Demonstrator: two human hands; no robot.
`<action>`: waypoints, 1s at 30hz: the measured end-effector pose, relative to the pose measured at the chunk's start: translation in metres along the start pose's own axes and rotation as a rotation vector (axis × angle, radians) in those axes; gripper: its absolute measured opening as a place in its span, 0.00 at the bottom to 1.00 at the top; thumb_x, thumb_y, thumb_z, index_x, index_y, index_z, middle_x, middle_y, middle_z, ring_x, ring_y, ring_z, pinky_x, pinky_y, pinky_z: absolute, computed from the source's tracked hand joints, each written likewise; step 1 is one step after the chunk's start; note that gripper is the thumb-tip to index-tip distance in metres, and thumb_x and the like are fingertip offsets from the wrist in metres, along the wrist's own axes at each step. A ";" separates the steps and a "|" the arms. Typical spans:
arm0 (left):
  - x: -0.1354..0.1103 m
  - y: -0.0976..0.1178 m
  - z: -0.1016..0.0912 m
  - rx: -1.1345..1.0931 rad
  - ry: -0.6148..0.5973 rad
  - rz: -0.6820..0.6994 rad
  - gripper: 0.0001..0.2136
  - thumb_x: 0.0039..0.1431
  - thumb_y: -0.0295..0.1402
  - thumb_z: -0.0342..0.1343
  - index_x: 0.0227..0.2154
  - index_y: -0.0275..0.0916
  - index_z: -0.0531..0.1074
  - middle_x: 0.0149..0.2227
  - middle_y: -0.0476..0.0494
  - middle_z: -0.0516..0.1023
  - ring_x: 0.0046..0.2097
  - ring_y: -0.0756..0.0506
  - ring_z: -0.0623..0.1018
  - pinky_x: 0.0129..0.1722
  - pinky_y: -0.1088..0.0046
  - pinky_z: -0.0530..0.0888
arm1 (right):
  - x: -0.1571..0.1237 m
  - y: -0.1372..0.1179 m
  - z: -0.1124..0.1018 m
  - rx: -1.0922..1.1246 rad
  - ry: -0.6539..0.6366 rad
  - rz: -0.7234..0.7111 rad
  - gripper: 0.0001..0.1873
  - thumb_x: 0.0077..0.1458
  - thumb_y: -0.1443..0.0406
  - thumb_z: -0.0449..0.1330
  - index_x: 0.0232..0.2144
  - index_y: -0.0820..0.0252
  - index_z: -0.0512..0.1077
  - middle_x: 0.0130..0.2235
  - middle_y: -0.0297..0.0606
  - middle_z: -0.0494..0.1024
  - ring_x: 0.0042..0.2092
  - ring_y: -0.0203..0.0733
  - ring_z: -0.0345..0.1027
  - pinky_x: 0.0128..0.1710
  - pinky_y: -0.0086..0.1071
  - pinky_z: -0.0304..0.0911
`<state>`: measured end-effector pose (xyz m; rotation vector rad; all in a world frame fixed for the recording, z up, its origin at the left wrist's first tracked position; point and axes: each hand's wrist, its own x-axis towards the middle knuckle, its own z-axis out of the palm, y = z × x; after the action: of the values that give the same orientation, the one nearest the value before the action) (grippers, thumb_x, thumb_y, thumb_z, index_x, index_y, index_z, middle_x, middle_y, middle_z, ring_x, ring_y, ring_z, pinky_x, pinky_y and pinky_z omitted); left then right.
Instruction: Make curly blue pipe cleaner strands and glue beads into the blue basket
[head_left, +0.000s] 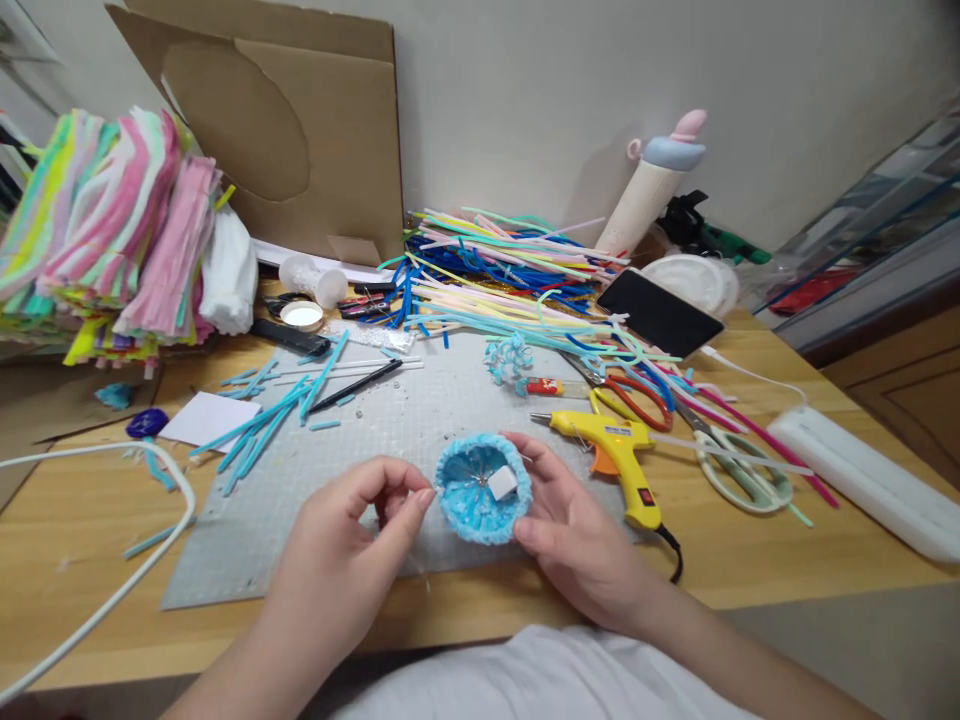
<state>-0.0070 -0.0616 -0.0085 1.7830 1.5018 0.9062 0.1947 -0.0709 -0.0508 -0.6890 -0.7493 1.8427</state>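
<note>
A small round blue cup of fuzzy pipe cleaner sits in my right hand, whose fingers wrap its right side. Its open mouth faces me, with wires meeting at the centre and a small white block inside. At the cup's left rim, my left hand is closed in a pinch; whatever lies between thumb and forefinger is too small to name. Right of the cup a yellow hot glue gun lies on its side, nozzle pointing left. Beneath my hands is a grey cutting mat.
Cut blue pipe cleaners and a black pen lie left on the mat. Scissors and a phone are at right, near a white power strip. A white cable loops at left. Pipe cleaner bundles stand behind.
</note>
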 end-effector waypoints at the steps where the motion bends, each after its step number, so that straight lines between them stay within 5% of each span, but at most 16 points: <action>1: 0.001 0.000 0.002 0.060 -0.012 0.034 0.05 0.56 0.31 0.55 0.26 0.42 0.72 0.21 0.53 0.70 0.24 0.50 0.70 0.24 0.76 0.67 | 0.000 0.001 -0.001 -0.001 -0.003 0.001 0.32 0.47 0.67 0.69 0.53 0.48 0.64 0.53 0.37 0.68 0.53 0.42 0.62 0.53 0.38 0.58; 8: 0.002 -0.001 0.012 0.267 -0.004 0.201 0.04 0.56 0.28 0.55 0.28 0.42 0.73 0.21 0.55 0.68 0.24 0.51 0.70 0.24 0.76 0.66 | -0.003 0.001 -0.003 -0.017 -0.019 0.002 0.32 0.48 0.67 0.68 0.54 0.47 0.62 0.54 0.37 0.67 0.55 0.43 0.62 0.54 0.40 0.58; 15: 0.002 0.001 0.017 0.245 0.022 0.298 0.05 0.57 0.25 0.54 0.30 0.39 0.74 0.30 0.47 0.73 0.34 0.48 0.74 0.33 0.73 0.70 | -0.005 0.001 -0.005 -0.072 -0.041 -0.015 0.35 0.49 0.68 0.68 0.56 0.44 0.60 0.51 0.37 0.66 0.53 0.43 0.63 0.51 0.39 0.61; 30: 0.001 0.000 0.024 0.281 0.058 0.312 0.05 0.57 0.25 0.54 0.29 0.38 0.73 0.30 0.47 0.73 0.34 0.47 0.74 0.33 0.71 0.70 | -0.006 0.000 -0.005 -0.116 -0.028 0.000 0.36 0.46 0.67 0.69 0.55 0.43 0.59 0.51 0.37 0.63 0.53 0.44 0.62 0.52 0.41 0.60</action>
<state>0.0130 -0.0612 -0.0219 2.2594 1.4689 0.9363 0.2002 -0.0756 -0.0530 -0.7388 -0.8797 1.8233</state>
